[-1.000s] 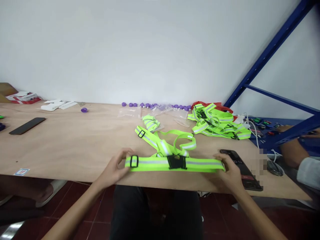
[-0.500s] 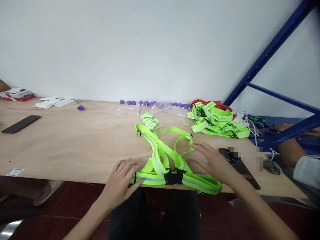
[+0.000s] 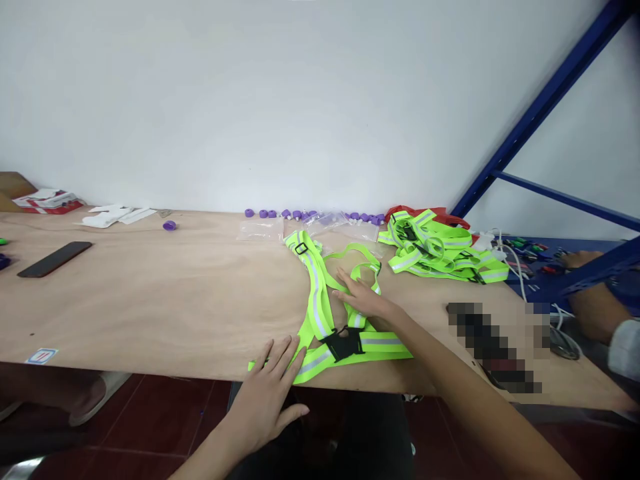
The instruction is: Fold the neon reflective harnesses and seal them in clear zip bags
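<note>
A neon-yellow reflective vest harness [image 3: 316, 293] with grey stripes lies at the table's front edge. Its black buckle [image 3: 344, 343] is fastened in the middle of the waist strap. My left hand [image 3: 270, 387] rests on the left end of that strap, fingers stretched out and thumb apart. Over the upper straps, my right hand [image 3: 365, 297] reaches in from the right with its fingers extended; its forearm covers the right end of the waist strap. Behind the harness, a folded reflective bundle is mostly hidden by the left shoulder strap.
A heap of similar straps [image 3: 435, 247] lies back right on red material. Clear plastic bags [image 3: 260, 229] and several purple caps [image 3: 273, 214] line the wall. Right stand a partly pixelated phone [image 3: 500, 353] and a blue frame [image 3: 545, 100], with another person's arm [image 3: 597, 307] beyond.
My right hand has moved left, from the harness's right side onto its upper straps. The left shoulder strap now stands straighter, shifted right. My left hand has flattened out and moved slightly right.
</note>
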The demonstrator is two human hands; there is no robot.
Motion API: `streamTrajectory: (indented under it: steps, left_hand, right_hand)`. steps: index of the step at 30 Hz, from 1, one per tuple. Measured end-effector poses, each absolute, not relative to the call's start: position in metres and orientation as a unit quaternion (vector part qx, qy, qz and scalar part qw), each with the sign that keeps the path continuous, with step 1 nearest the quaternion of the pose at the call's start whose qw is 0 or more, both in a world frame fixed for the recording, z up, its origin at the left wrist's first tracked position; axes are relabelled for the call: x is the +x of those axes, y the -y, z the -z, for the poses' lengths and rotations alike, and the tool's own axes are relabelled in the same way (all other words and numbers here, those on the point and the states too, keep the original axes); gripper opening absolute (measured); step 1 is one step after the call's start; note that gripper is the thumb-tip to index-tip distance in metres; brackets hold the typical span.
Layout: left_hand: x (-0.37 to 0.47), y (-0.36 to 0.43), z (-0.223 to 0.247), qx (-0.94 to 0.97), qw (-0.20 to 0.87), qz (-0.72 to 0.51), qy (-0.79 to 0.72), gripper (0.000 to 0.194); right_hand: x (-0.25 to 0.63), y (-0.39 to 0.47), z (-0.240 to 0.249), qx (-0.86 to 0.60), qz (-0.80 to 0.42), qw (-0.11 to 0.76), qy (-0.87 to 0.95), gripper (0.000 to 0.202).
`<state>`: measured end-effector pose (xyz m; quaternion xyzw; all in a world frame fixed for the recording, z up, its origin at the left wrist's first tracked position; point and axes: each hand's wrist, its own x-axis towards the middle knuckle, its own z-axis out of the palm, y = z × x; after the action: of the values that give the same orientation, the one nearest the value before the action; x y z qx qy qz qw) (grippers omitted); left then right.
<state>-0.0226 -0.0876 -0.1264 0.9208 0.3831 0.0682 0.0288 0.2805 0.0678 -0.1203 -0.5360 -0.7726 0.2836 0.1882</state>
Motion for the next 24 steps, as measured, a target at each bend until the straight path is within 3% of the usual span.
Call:
streamTrajectory:
  steps: [4,8,11,14,18,24]
  left_hand:
    - [-0.036,0.081,0.116,0.919,0.138,-0.056,-0.366,0.084]
    - [-0.04,0.06,0.1,0.882,0.221,-0.116,-0.4,0.064]
    - [-0.03,0.017,0.087,0.861,0.194,-0.143,-0.448,0.049]
    - [-0.014,-0.049,0.081,0.86,0.105,-0.098,-0.49,0.045]
    - [0.01,-0.133,0.086,0.865,0.062,-0.079,-0.492,0.055]
    - [0.048,-0.188,0.096,0.892,0.048,-0.046,-0.446,0.076]
  right_hand:
    - [0.303,-0.091,0.105,-0.57,-0.246,0.25,0.743,0.035]
    - [0.342,-0.114,0.084,-0.656,-0.169,0.299,0.672,0.03]
    - [0.363,-0.128,0.079,-0.706,-0.183,0.259,0.633,0.025]
    - [0.368,-0.137,0.084,-0.724,-0.248,0.204,0.611,0.026]
    - [0.359,-0.137,0.089,-0.729,-0.298,0.206,0.581,0.025]
    - [0.352,-0.119,0.091,-0.694,-0.318,0.324,0.559,0.022]
